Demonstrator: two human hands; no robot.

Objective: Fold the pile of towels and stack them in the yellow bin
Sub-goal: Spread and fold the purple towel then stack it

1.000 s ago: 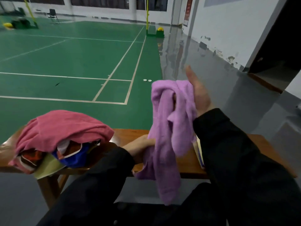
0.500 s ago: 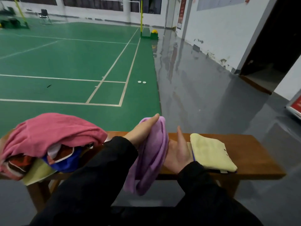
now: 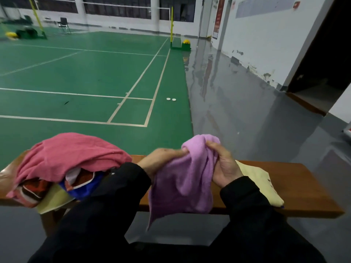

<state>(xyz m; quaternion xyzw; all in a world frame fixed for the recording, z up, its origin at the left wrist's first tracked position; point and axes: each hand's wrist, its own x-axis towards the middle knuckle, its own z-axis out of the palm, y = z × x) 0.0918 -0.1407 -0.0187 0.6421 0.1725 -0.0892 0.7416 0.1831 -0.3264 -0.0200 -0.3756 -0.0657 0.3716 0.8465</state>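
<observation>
A crumpled purple towel hangs over the front edge of the wooden bench. My left hand pinches its upper left part and my right hand grips its bunched top right. On the bench's left end lies a pile of towels, pink on top, with blue, red-brown and pale yellow pieces under it. A folded pale yellow towel lies flat on the bench, right of my right hand. No yellow bin is in view.
The bench stands at the edge of a green badminton court. Wet grey floor runs to the right along a white wall. Two small white discs lie on the court. A net post base stands far back.
Both hands have come together on the purple towel's top. The right hand, held flat beside the towel before, now grips it. The towel hangs more spread than half a second ago.
</observation>
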